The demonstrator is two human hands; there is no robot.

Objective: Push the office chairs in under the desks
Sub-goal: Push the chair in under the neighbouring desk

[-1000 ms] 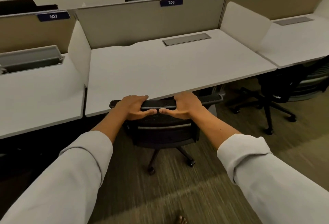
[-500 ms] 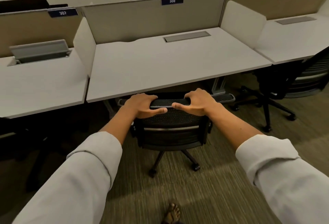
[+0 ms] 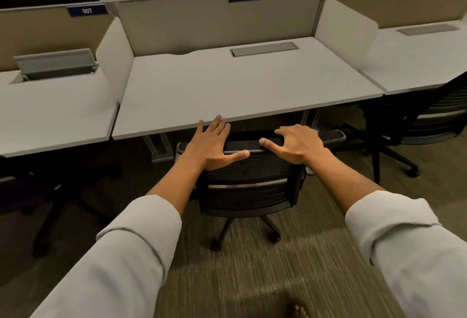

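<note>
A black mesh-backed office chair stands at the front edge of the white desk labelled 306, its seat under the desktop and its backrest just outside. My left hand lies flat over the left end of the backrest's top, fingers spread and pointing at the desk edge. My right hand hovers over the right end of the backrest top with fingers apart and curled, thumb near the rim. Neither hand grips the chair.
Desk 307 stands at the left with a raised grey cable flap and a dark chair beneath. Another black chair sits partly out at the right desk. White dividers separate the desks. My bare foot is on the carpet.
Both hands have released their grip on the backrest top and opened. The chair has rolled forward under desk 306.
</note>
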